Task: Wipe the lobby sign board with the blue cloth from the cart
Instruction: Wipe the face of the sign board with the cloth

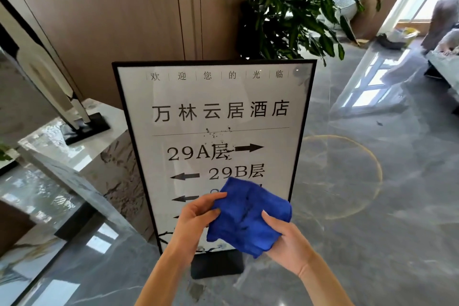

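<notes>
Head view: left hand (196,218) and right hand (285,243) grip rumpled blue cloth (248,216).

I have both forearms raised ahead, left hand (198,216) and right hand (285,243) facing each other, fingers curled, pinching the blue cloth (248,216) between them

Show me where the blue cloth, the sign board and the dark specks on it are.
blue cloth (248,216): head view, middle of the folded fabric.
sign board (139,117): head view, left white margin.
dark specks (216,133): head view, cluster at the divider line.
</notes>
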The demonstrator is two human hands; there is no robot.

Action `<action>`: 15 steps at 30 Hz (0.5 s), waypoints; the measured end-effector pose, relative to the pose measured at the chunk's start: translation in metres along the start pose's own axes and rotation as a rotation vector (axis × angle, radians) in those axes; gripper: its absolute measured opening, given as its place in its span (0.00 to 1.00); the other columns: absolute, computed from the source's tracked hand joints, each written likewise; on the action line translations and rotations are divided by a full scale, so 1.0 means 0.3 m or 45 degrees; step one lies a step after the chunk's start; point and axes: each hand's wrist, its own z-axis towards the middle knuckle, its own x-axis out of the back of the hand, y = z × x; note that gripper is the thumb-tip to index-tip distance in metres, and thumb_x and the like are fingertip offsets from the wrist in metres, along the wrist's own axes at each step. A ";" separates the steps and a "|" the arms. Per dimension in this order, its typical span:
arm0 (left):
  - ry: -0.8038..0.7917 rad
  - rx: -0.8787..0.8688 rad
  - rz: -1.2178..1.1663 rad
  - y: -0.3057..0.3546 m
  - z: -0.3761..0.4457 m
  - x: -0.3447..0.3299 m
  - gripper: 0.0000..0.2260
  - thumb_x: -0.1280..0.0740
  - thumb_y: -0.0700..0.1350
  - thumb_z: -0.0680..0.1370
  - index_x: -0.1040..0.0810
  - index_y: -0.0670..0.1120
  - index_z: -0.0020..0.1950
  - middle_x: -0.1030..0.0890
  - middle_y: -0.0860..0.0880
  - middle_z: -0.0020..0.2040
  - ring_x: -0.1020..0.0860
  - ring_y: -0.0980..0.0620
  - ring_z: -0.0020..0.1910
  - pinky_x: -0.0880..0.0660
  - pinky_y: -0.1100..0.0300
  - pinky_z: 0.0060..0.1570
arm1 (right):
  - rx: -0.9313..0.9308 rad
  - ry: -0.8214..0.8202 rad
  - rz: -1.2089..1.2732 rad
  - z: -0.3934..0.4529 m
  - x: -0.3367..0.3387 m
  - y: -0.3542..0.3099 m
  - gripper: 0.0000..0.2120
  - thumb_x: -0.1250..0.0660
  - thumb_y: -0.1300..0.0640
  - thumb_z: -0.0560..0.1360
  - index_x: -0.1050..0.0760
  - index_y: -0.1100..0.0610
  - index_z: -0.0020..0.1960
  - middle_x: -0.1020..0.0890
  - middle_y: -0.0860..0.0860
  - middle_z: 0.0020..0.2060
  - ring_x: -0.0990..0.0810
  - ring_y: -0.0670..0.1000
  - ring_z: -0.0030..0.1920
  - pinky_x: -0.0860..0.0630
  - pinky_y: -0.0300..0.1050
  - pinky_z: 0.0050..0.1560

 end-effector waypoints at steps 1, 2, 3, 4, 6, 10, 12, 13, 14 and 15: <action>-0.004 0.009 0.013 0.008 0.005 -0.002 0.20 0.37 0.28 0.79 0.13 0.49 0.55 0.15 0.42 0.57 0.18 0.43 0.55 0.24 0.49 0.54 | 0.014 -0.014 0.000 -0.003 -0.001 -0.007 0.25 0.28 0.56 0.75 0.27 0.64 0.70 0.24 0.65 0.68 0.25 0.64 0.69 0.22 0.58 0.61; -0.012 0.013 0.023 0.020 0.012 -0.005 0.20 0.37 0.28 0.79 0.13 0.49 0.54 0.15 0.42 0.57 0.18 0.43 0.55 0.25 0.48 0.54 | 0.023 -0.040 0.003 -0.004 -0.001 -0.013 0.26 0.27 0.56 0.74 0.26 0.64 0.69 0.24 0.65 0.68 0.25 0.65 0.69 0.22 0.59 0.61; -0.027 0.011 0.036 0.035 0.018 -0.008 0.20 0.37 0.28 0.79 0.13 0.49 0.54 0.15 0.41 0.56 0.18 0.44 0.54 0.24 0.49 0.54 | 0.034 -0.074 0.013 -0.005 -0.001 -0.018 0.26 0.26 0.57 0.74 0.25 0.64 0.69 0.25 0.65 0.68 0.26 0.65 0.69 0.23 0.59 0.61; -0.050 0.007 0.054 0.053 0.023 -0.012 0.20 0.37 0.28 0.79 0.13 0.49 0.54 0.14 0.42 0.56 0.18 0.45 0.54 0.22 0.52 0.52 | 0.048 -0.115 0.035 -0.005 -0.001 -0.022 0.25 0.26 0.57 0.74 0.25 0.64 0.69 0.25 0.65 0.68 0.26 0.65 0.69 0.24 0.60 0.63; -0.110 0.003 0.082 0.092 0.030 -0.018 0.19 0.37 0.28 0.79 0.13 0.47 0.54 0.14 0.42 0.56 0.17 0.47 0.52 0.20 0.58 0.49 | 0.078 -0.233 0.115 -0.008 0.000 -0.022 0.24 0.33 0.60 0.77 0.30 0.65 0.72 0.26 0.65 0.69 0.28 0.66 0.70 0.30 0.63 0.68; -0.198 -0.024 0.120 0.143 0.032 -0.023 0.18 0.37 0.28 0.79 0.13 0.46 0.54 0.14 0.43 0.55 0.17 0.49 0.51 0.20 0.60 0.48 | 0.065 -0.234 0.265 -0.005 -0.009 -0.003 0.23 0.51 0.61 0.84 0.42 0.68 0.77 0.34 0.67 0.74 0.36 0.67 0.75 0.42 0.63 0.74; -0.227 -0.046 0.125 0.153 0.031 -0.023 0.17 0.36 0.29 0.77 0.14 0.46 0.55 0.14 0.42 0.57 0.17 0.47 0.54 0.21 0.57 0.53 | 0.003 -0.177 0.217 0.002 -0.019 -0.005 0.21 0.51 0.61 0.85 0.39 0.66 0.77 0.33 0.65 0.74 0.35 0.65 0.75 0.39 0.62 0.74; -0.234 -0.053 0.124 0.155 0.031 -0.021 0.16 0.35 0.30 0.77 0.14 0.45 0.56 0.15 0.42 0.58 0.17 0.46 0.55 0.21 0.56 0.55 | -0.014 -0.150 0.181 0.003 -0.024 -0.009 0.20 0.50 0.61 0.86 0.37 0.65 0.76 0.32 0.64 0.74 0.34 0.64 0.75 0.38 0.61 0.73; -0.236 -0.056 0.125 0.155 0.032 -0.017 0.16 0.35 0.30 0.77 0.14 0.45 0.57 0.15 0.42 0.58 0.17 0.46 0.56 0.21 0.55 0.56 | -0.024 -0.125 0.155 0.001 -0.029 -0.014 0.20 0.49 0.61 0.86 0.36 0.65 0.76 0.31 0.64 0.74 0.34 0.64 0.75 0.36 0.61 0.73; -0.230 -0.054 0.129 0.157 0.033 -0.012 0.17 0.36 0.29 0.78 0.14 0.45 0.57 0.15 0.42 0.59 0.17 0.45 0.57 0.21 0.55 0.56 | -0.026 -0.101 0.141 -0.002 -0.036 -0.019 0.19 0.47 0.61 0.85 0.36 0.65 0.75 0.31 0.64 0.73 0.34 0.64 0.75 0.35 0.60 0.72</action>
